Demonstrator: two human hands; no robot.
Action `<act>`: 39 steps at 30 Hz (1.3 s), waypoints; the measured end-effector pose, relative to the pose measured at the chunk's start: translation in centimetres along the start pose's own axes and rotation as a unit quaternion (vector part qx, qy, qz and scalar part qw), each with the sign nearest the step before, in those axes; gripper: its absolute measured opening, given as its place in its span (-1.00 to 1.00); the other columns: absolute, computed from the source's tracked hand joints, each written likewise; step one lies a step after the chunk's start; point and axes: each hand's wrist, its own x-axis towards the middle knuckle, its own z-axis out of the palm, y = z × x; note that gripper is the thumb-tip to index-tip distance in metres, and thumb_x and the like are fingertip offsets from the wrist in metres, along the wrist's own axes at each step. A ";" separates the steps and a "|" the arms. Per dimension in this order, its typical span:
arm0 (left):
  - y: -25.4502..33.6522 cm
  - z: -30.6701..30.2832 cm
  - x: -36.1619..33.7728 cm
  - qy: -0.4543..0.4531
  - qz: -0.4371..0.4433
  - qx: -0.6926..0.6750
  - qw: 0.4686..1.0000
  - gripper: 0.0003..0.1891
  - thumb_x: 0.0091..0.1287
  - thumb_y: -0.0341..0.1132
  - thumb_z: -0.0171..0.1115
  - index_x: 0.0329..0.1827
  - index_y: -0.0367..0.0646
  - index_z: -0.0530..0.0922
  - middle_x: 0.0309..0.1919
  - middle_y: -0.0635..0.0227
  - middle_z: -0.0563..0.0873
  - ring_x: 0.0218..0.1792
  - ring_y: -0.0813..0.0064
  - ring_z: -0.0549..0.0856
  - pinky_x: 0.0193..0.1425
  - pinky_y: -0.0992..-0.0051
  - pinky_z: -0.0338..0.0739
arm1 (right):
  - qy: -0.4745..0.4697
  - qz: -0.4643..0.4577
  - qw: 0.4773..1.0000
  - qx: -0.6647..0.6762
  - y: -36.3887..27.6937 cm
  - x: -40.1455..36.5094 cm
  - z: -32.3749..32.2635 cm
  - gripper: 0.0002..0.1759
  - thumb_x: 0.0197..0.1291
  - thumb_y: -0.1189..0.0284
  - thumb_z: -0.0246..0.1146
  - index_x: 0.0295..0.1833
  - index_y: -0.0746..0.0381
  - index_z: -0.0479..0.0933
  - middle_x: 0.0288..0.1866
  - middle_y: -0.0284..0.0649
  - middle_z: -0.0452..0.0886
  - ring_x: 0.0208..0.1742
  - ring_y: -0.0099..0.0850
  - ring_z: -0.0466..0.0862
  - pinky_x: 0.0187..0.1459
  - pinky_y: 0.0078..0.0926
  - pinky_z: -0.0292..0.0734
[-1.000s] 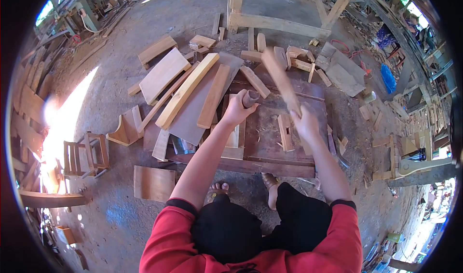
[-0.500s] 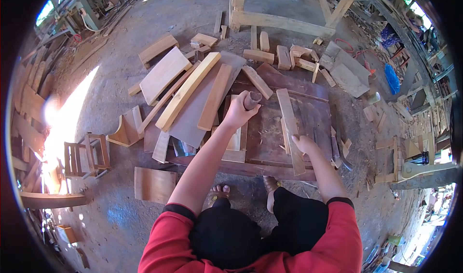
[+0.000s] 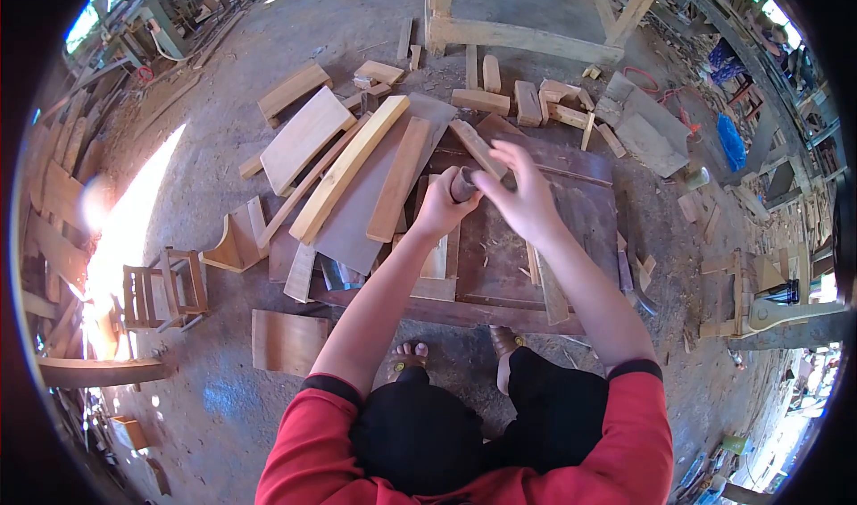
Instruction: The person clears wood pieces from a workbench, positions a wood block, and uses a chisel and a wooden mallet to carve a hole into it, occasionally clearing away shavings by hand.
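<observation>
Our L hand (image 3: 436, 210) is closed round a dark handle (image 3: 461, 185) over the low worktop (image 3: 585, 203); R hand (image 3: 527, 206) is open, fingers spread, beside it, contact unclear. Prob. a handling adj.; next move calls for a steady L grip, w/ R fingers placed carefully. Flat strip (image 3: 553, 298) lies near right.

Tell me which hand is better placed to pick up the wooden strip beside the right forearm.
Right, I'd judge. The right hand is open and seems to hold nothing, and the strip lies on its side; the left hand is closed around a round brown piece.
</observation>
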 end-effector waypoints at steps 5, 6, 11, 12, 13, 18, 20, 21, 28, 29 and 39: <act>-0.5 -0.8 0.6 -0.024 -0.013 -0.043 0.999 -0.67 0.03 -0.50 0.31 -0.13 -0.24 0.43 -0.31 0.36 0.60 -0.21 0.60 0.55 -0.16 0.49 0.46 | -0.081 0.006 0.991 -0.107 -0.3 1.2 4.2 -0.69 0.15 0.26 0.24 -0.15 0.24 0.39 -0.31 -0.08 0.60 -0.26 -0.07 0.60 -0.22 -0.21 0.46; -1.1 -1.0 0.7 -0.020 -0.011 -0.041 0.999 -0.67 0.03 -0.50 0.31 -0.13 -0.24 0.43 -0.31 0.36 0.60 -0.21 0.60 0.55 -0.16 0.49 0.46 | -0.086 0.018 0.990 -0.110 -0.6 1.4 4.2 -0.68 0.15 0.25 0.24 -0.15 0.24 0.38 -0.31 -0.08 0.60 -0.25 -0.07 0.60 -0.23 -0.20 0.46; -1.6 -1.1 -2.7 -0.031 -0.247 0.254 0.935 -0.34 0.00 -0.29 0.42 0.15 -0.26 0.28 0.01 0.14 0.53 0.09 0.25 0.52 0.09 0.33 0.43 | -0.092 0.060 0.988 -0.107 -0.1 2.4 3.8 -0.64 0.14 0.23 0.27 -0.08 0.21 0.38 -0.26 -0.04 0.59 -0.17 -0.05 0.60 -0.18 -0.25 0.46; -2.3 -0.9 -4.4 -0.024 -0.251 0.250 0.935 -0.34 0.00 -0.29 0.42 0.15 -0.26 0.28 0.01 0.14 0.53 0.09 0.25 0.52 0.09 0.33 0.43 | -0.117 0.089 0.983 -0.110 -1.0 2.8 3.2 -0.62 0.15 0.22 0.27 -0.06 0.21 0.37 -0.23 0.02 0.59 -0.13 -0.01 0.60 -0.16 -0.24 0.46; -3.8 -0.6 -6.4 -0.050 -0.246 0.357 0.900 -0.21 0.04 -0.12 0.36 0.26 -0.28 0.16 0.16 0.08 0.39 0.24 0.17 0.33 0.22 0.26 0.30 | -0.117 0.097 0.983 -0.105 -0.7 3.2 3.2 -0.62 0.14 0.22 0.27 -0.07 0.22 0.37 -0.22 0.03 0.59 -0.13 -0.03 0.60 -0.14 -0.24 0.46; -7.0 -0.1 -10.9 -0.220 -0.259 0.529 0.778 0.00 0.21 0.32 -0.12 0.46 -0.23 -0.27 0.47 0.12 -0.16 0.48 0.22 -0.35 0.46 0.10 -0.40 | -0.105 0.084 0.985 -0.111 1.3 5.3 3.9 -0.64 0.14 0.21 0.27 -0.13 0.24 0.39 -0.23 0.01 0.59 -0.12 -0.10 0.61 -0.08 -0.28 0.45; -6.2 -0.2 -10.4 -0.231 -0.281 0.523 0.771 -0.01 0.21 0.31 -0.12 0.47 -0.21 -0.27 0.48 0.14 -0.17 0.48 0.23 -0.34 0.45 0.06 -0.41 | -0.106 0.071 0.983 -0.128 2.0 6.2 4.0 -0.59 0.13 0.17 0.26 -0.09 0.25 0.38 -0.21 0.02 0.62 -0.10 -0.03 0.61 -0.11 -0.21 0.47; -6.0 -0.2 -10.3 -0.246 -0.298 0.516 0.764 -0.02 0.22 0.31 -0.12 0.47 -0.19 -0.27 0.48 0.16 -0.18 0.48 0.24 -0.33 0.44 0.02 -0.42 | -0.109 0.070 0.983 -0.128 2.2 6.5 4.2 -0.59 0.13 0.17 0.26 -0.09 0.25 0.38 -0.21 0.02 0.62 -0.10 -0.03 0.61 -0.11 -0.21 0.47; -7.4 0.0 -11.4 -0.208 -0.256 0.546 0.770 -0.03 0.23 0.33 -0.15 0.48 -0.13 -0.28 0.48 0.22 -0.26 0.48 0.27 -0.33 0.42 0.00 -0.47 | 0.022 0.083 0.966 -0.243 4.3 6.7 4.3 -0.51 0.17 0.06 0.17 -0.14 0.31 0.36 -0.33 0.13 0.60 -0.21 0.12 0.59 -0.21 -0.05 0.49; -7.3 -0.1 -11.2 -0.215 -0.264 0.541 0.769 -0.03 0.23 0.33 -0.14 0.48 -0.13 -0.28 0.49 0.22 -0.27 0.48 0.28 -0.34 0.42 0.00 -0.47 | 0.049 0.084 0.966 -0.238 4.9 6.3 4.0 -0.51 0.18 0.06 0.17 -0.13 0.33 0.36 -0.32 0.15 0.60 -0.20 0.11 0.59 -0.20 -0.05 0.49; -6.7 -0.4 -10.5 -0.235 -0.288 0.523 0.767 -0.06 0.24 0.29 -0.13 0.48 -0.11 -0.28 0.49 0.23 -0.29 0.48 0.31 -0.35 0.42 0.02 -0.51 | 0.099 0.180 0.977 -0.053 6.6 1.7 0.7 -0.53 0.14 0.09 0.27 -0.25 0.34 0.42 -0.47 -0.18 0.52 -0.59 -0.45 0.56 -0.56 -0.51 0.47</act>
